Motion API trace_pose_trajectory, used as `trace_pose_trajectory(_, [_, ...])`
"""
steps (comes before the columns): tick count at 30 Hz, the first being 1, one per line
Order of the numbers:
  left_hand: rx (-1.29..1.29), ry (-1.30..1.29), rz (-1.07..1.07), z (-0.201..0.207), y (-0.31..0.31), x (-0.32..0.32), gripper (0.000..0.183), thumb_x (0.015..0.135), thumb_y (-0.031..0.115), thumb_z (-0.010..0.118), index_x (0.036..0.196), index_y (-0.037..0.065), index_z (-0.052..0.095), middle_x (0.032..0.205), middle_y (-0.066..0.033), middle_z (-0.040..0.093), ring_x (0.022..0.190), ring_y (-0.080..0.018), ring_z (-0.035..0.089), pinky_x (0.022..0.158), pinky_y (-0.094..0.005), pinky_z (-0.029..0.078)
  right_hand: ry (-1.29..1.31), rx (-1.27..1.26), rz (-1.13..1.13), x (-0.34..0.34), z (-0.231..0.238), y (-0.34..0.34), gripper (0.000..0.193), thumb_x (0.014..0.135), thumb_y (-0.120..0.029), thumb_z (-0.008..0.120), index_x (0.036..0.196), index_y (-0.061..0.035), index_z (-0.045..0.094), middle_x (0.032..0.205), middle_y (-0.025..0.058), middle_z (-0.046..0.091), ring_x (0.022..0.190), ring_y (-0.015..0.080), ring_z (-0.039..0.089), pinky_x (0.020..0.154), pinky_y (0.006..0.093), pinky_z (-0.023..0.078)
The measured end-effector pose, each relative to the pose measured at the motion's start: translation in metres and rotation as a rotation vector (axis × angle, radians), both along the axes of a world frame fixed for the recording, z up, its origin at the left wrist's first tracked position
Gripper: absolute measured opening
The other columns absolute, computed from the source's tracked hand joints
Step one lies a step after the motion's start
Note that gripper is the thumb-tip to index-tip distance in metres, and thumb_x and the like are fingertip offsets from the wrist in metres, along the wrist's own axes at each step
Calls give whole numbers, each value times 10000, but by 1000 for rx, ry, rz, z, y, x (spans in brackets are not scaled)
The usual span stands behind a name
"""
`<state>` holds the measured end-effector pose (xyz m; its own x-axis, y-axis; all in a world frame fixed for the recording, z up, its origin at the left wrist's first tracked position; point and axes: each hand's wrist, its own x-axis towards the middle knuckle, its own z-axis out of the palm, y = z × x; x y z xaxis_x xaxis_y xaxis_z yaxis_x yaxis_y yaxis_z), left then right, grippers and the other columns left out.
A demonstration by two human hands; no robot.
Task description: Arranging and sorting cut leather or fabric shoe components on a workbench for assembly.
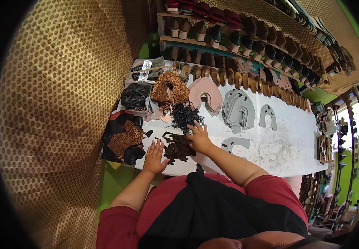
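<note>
My left hand [155,158] lies flat on the white worktable with its fingers stretched out, just left of a heap of dark brown cut pieces [178,150]. On the right edge of that heap rests my right hand [199,139], fingers spread, nothing visibly gripped. A tangle of thin black strips [185,116] lies just beyond its fingertips. Farther back are a stack of leopard-print pieces [159,93] and a stack of pink U-shaped pieces [195,92]. Grey U-shaped pieces [234,108] are piled to the right, with a single grey piece [242,143] nearer my right forearm.
A bin with black plastic [135,98] stands at the table's left, above a black and leopard-print bundle [125,143]. Rows of wooden shoe lasts [246,81] line the table's back edge. Shelves of shoes [201,34] rise behind. A patterned gold curtain [63,103] hangs on the left.
</note>
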<state>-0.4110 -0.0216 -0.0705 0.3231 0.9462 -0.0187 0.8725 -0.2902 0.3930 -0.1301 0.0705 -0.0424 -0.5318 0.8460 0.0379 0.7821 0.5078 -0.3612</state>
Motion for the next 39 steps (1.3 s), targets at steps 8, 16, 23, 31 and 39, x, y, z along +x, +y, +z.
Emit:
trace_pose_trajectory(8, [2, 10, 2, -1, 1, -1, 869, 864, 440, 635, 1554, 50, 278, 1629, -214, 218, 1505, -437, 173, 1207, -524, 181, 117, -51, -113, 8, -4, -4, 238, 730, -201, 794, 962, -223, 748, 1495, 92, 456, 1475, 455, 222, 1077, 779, 203])
trace_pose_trajectory(16, [-14, 52, 21, 1, 0, 3, 870, 852, 417, 651, 1557, 69, 279, 1635, -202, 209, 1510, -427, 164, 1213, -517, 170, -20, -80, -50, -2, -4, -9, 229, 770, -208, 766, 997, -230, 780, 1498, 97, 460, 1477, 455, 214, 1086, 775, 198])
trace_pose_trajectory(23, [10, 82, 40, 1, 0, 3, 845, 860, 471, 639, 1544, 88, 322, 1638, -175, 218, 1515, -410, 167, 1211, -519, 174, 135, -132, -233, 41, -17, -13, 130, 798, -249, 741, 901, -190, 793, 1481, 90, 486, 1478, 448, 213, 1077, 783, 205])
trace_pose_trajectory(31, [-12, 59, 37, 5, 2, 7, 847, 833, 388, 672, 1532, 58, 327, 1625, -202, 236, 1507, -431, 171, 1211, -528, 168, 11, -266, -453, 75, -20, -19, 146, 774, -303, 751, 876, -214, 804, 1527, 120, 435, 1495, 444, 169, 1112, 756, 159])
trace_pose_trajectory(39, [-23, 78, 50, 8, 1, 10, 837, 824, 360, 674, 1532, 69, 335, 1631, -189, 230, 1513, -414, 165, 1211, -539, 147, -38, -124, -533, 123, -22, -3, 176, 818, -316, 742, 986, -302, 793, 1510, 80, 461, 1480, 434, 218, 1101, 759, 184])
